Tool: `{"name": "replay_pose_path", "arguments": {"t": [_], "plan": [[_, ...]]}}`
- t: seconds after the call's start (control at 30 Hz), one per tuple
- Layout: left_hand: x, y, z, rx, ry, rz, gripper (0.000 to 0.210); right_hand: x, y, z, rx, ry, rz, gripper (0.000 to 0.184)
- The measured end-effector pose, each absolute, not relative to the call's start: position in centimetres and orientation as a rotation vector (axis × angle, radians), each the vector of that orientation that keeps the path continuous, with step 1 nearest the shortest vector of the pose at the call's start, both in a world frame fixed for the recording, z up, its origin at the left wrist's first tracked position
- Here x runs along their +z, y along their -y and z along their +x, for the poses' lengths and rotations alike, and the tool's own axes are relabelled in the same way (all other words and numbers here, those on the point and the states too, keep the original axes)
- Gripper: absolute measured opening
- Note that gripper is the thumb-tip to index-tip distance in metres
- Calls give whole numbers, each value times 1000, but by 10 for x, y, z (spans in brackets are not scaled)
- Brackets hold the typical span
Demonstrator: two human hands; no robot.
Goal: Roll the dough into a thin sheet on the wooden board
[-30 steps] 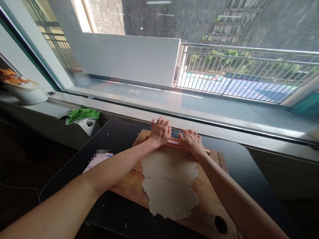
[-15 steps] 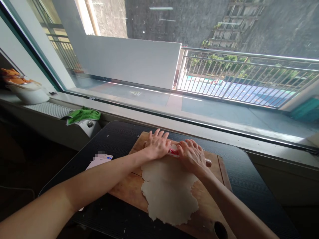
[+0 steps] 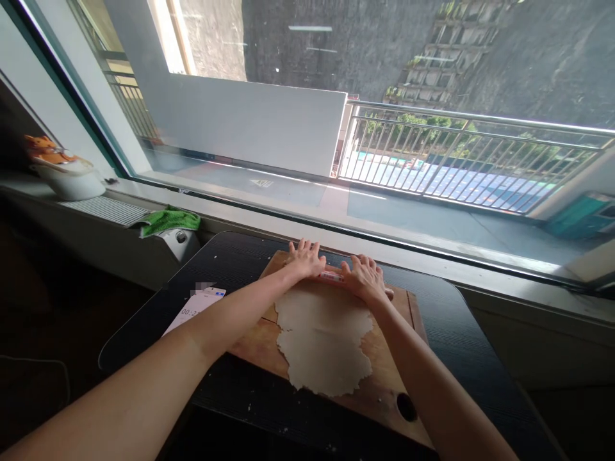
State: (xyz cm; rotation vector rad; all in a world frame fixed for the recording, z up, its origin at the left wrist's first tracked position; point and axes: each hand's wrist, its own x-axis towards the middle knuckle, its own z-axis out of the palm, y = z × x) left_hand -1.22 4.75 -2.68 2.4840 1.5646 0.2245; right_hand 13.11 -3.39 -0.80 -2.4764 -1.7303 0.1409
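Observation:
A rolling pin point(image 3: 332, 276) with a printed label lies across the far end of a thin sheet of dough point(image 3: 324, 342). My left hand point(image 3: 306, 260) rests palm down on the pin's left part, fingers stretched out and spread past it. Over the right part lies my right hand point(image 3: 365, 276), also palm down with fingers reaching forward. One wooden end of the pin sticks out beyond my right hand. The ragged-edged dough sits on a wooden cutting board point(image 3: 254, 346) that has a round hole near its near right corner.
The board lies on a black table point(image 3: 451, 346) against a window sill. A phone point(image 3: 189, 312) showing a timer is partly behind my left forearm. A green cloth point(image 3: 170, 221) and a white pot point(image 3: 72, 179) stand off to the left.
Both hands have moved a little farther away, towards the board's far edge, and the rolling pin has turned, showing a different part of its label. The view has shifted slightly.

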Motion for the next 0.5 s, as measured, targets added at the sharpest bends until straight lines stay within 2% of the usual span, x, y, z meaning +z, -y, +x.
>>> {"name": "replay_pose_path", "arguments": {"t": [0.17, 0.5], "plan": [[-29, -2, -33, 341, -1509, 2557, 51, -12, 80, 109, -39, 1808, -2447, 48], [-34, 67, -76, 404, -1420, 2632, 53, -20, 153, 80, -20, 1805, -2409, 57]]}}
